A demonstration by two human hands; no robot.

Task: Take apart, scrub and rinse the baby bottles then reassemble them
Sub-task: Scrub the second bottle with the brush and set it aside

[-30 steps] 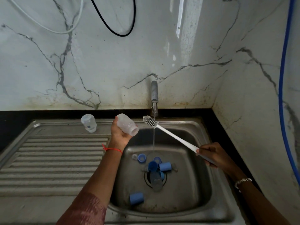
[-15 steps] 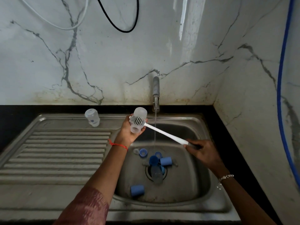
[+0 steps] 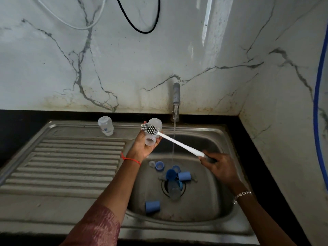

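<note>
My left hand (image 3: 144,145) holds a clear baby bottle body (image 3: 153,134) over the sink's left rim, its open mouth turned down toward me. My right hand (image 3: 217,166) grips the handle of a white bottle brush (image 3: 177,142); its bristle head lies across the outside of the bottle. A second clear bottle (image 3: 106,126) stands upside down at the back of the draining board. Several blue caps and rings (image 3: 183,175) and a clear part (image 3: 174,191) lie around the drain in the sink basin (image 3: 213,206).
Water runs in a thin stream from the tap (image 3: 176,96) into the basin. The ribbed steel draining board (image 3: 62,166) spreads to the left. One blue cap (image 3: 152,206) lies at the basin's near side. Marble walls close the back and right.
My left hand turned the bottle so its mouth faces down toward me. My right hand brought the brush head from beside the stream onto the bottle's outside.
</note>
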